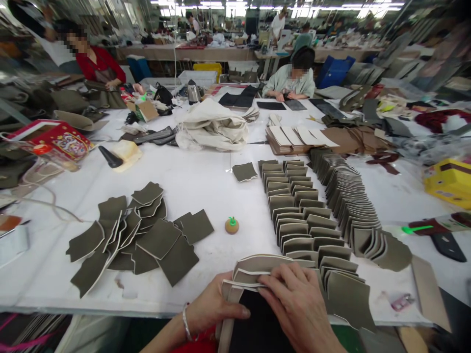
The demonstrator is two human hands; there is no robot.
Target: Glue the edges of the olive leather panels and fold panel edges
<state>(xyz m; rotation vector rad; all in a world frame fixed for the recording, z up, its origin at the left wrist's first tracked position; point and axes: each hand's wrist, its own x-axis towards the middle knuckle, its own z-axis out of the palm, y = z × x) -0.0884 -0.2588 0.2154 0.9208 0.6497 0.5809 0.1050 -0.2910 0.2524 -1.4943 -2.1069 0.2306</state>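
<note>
At the table's near edge my left hand (211, 309) grips the left side of a small stack of folded grey-green leather pieces (253, 269) with pale undersides, thumb laid across a dark piece below. My right hand (300, 306) lies on top of the same stack, fingers pressed flat on its folded edges. Right of my hands, rows of folded pieces (298, 211) overlap in lines running away from me. To the left lies a loose heap of flat grey-green pieces (140, 235). A small round cork object with a green top (231, 225) sits between them.
A white table (198, 181) holds a single flat piece (245, 171), a cream cloth bundle (213, 125), tan and white stacks (298, 137) and a red printed box (61, 139). A yellow box (449, 181) sits right. Two people work at the far side.
</note>
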